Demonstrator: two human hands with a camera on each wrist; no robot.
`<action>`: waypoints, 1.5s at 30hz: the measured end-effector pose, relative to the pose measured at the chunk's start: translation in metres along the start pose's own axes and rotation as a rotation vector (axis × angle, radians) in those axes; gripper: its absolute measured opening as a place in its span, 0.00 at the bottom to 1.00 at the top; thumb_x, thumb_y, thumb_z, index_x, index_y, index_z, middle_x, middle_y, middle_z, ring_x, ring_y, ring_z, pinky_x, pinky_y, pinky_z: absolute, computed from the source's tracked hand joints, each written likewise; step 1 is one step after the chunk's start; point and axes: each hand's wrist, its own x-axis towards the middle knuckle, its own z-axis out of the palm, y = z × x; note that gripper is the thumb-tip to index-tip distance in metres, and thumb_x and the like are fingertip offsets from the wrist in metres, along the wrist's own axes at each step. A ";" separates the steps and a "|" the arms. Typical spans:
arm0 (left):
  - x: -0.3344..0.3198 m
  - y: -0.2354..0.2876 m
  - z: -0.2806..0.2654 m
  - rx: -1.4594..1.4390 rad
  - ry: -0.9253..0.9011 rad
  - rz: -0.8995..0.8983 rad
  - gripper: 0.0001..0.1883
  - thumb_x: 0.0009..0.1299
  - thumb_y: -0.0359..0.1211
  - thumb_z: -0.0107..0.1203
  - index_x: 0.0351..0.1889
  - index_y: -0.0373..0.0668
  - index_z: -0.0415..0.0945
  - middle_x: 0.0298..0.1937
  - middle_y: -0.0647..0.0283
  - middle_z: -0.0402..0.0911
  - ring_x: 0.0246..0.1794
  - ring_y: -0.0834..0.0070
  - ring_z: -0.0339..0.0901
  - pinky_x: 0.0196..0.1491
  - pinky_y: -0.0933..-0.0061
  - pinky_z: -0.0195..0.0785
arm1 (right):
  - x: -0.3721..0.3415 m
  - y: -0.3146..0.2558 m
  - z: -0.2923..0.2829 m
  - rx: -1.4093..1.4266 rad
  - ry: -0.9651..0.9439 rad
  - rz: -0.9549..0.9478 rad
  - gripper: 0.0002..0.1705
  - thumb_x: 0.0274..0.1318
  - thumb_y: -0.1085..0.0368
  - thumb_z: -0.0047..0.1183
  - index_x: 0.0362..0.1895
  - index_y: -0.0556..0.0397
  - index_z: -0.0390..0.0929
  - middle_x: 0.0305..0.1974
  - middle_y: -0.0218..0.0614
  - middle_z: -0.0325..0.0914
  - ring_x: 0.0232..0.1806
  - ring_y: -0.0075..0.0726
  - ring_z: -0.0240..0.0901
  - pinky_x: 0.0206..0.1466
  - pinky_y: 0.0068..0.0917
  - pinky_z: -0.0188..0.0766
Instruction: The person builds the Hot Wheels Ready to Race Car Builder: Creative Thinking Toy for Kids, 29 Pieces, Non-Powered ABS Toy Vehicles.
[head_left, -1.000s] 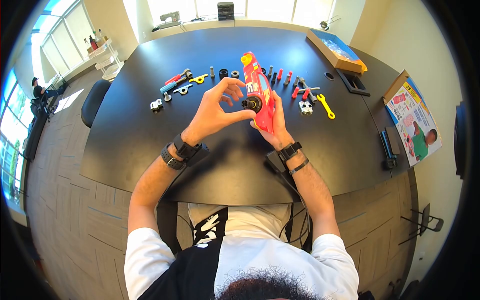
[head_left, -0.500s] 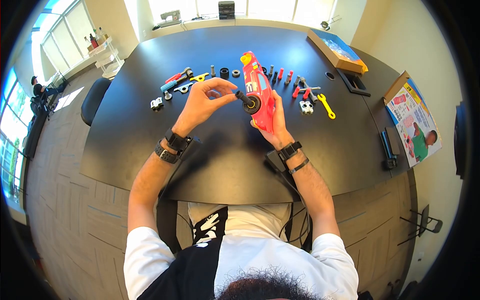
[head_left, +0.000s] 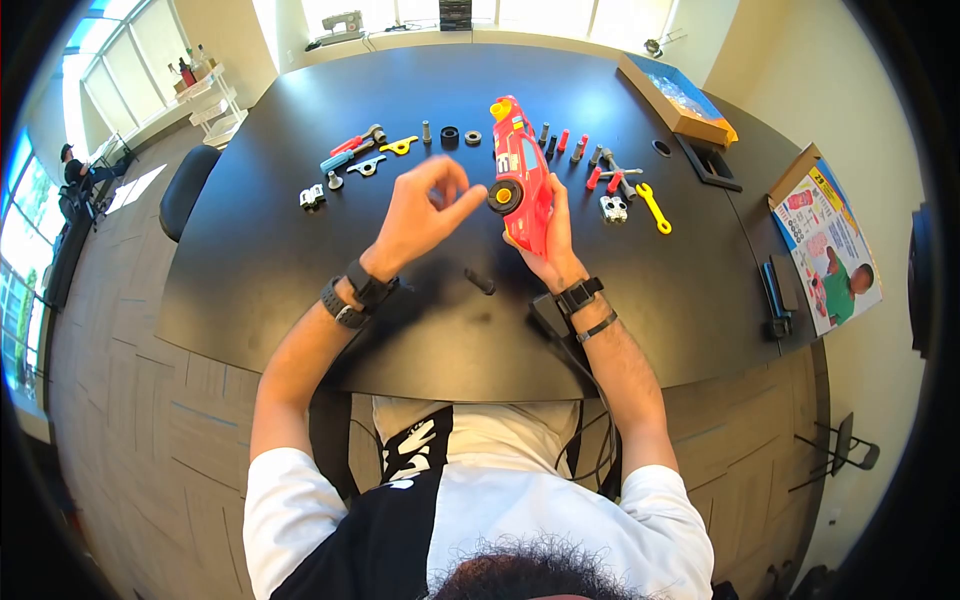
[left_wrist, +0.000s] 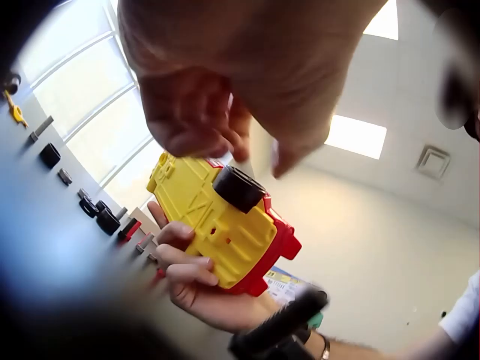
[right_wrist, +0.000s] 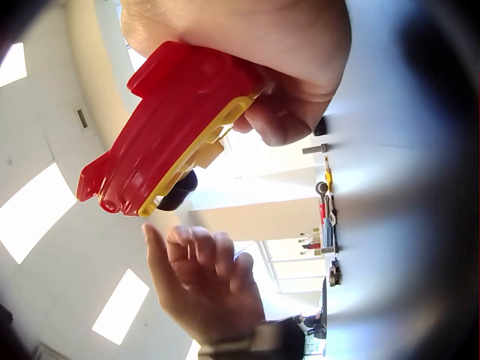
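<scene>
My right hand (head_left: 547,245) grips a red toy race car (head_left: 522,180) by its rear end, nose pointing away from me. A black wheel (head_left: 505,197) with a yellow centre sits on the car's left side. In the left wrist view, fingers wrap the car's yellow underside (left_wrist: 236,240). Just left of the wheel is my left hand (head_left: 420,215), blurred, its fingers loosely bent and thumb out, holding nothing. A dark bolt-like piece (head_left: 480,281) shows between the two forearms, over the table near me, with a shadow below it; the left wrist view has it large and blurred.
On the black table (head_left: 430,340), toy tools (head_left: 350,150), bolts (head_left: 577,150) and loose wheels (head_left: 449,134) lie beyond the hands. A yellow wrench (head_left: 654,208) and silver engine-like piece (head_left: 613,209) are at right. An opened box (head_left: 675,105) stands far right.
The dark bolt-like piece, earlier sticking out of the wheel by my left fingers, has come away and dropped toward me. My left hand has moved slightly nearer me; the right still holds the car.
</scene>
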 end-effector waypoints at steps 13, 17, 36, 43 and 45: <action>-0.092 0.007 0.019 0.491 -0.801 0.441 0.23 0.85 0.54 0.54 0.52 0.41 0.72 0.50 0.52 0.72 0.49 0.54 0.82 0.45 0.53 0.84 | -0.003 -0.004 0.005 -0.033 0.039 0.012 0.34 0.73 0.24 0.48 0.59 0.36 0.81 0.41 0.21 0.84 0.38 0.21 0.79 0.32 0.27 0.69; -0.073 0.014 0.004 0.271 -0.691 0.401 0.22 0.85 0.51 0.56 0.57 0.40 0.72 0.52 0.49 0.73 0.51 0.48 0.80 0.48 0.48 0.80 | -0.003 -0.007 0.007 -0.039 0.032 -0.015 0.33 0.74 0.25 0.47 0.58 0.35 0.82 0.41 0.20 0.84 0.36 0.21 0.79 0.29 0.27 0.67; 0.006 0.039 -0.009 -0.032 -0.166 0.215 0.09 0.81 0.34 0.66 0.52 0.40 0.85 0.32 0.63 0.85 0.29 0.78 0.78 0.37 0.72 0.74 | -0.007 -0.006 0.014 -0.011 -0.078 -0.009 0.37 0.80 0.30 0.42 0.68 0.45 0.78 0.50 0.28 0.88 0.41 0.24 0.86 0.34 0.29 0.81; 0.005 0.045 -0.012 -0.119 -0.054 0.127 0.15 0.68 0.34 0.79 0.51 0.43 0.89 0.43 0.72 0.83 0.37 0.83 0.79 0.38 0.77 0.73 | -0.011 -0.007 0.023 0.009 -0.080 -0.068 0.36 0.82 0.33 0.42 0.72 0.46 0.76 0.54 0.29 0.87 0.48 0.26 0.87 0.45 0.28 0.84; 0.007 0.039 -0.017 -0.127 -0.064 0.139 0.15 0.67 0.34 0.80 0.50 0.44 0.89 0.42 0.72 0.83 0.38 0.83 0.79 0.39 0.77 0.74 | -0.011 -0.007 0.020 0.004 -0.077 -0.049 0.36 0.81 0.32 0.43 0.70 0.45 0.77 0.52 0.28 0.88 0.44 0.26 0.86 0.40 0.29 0.83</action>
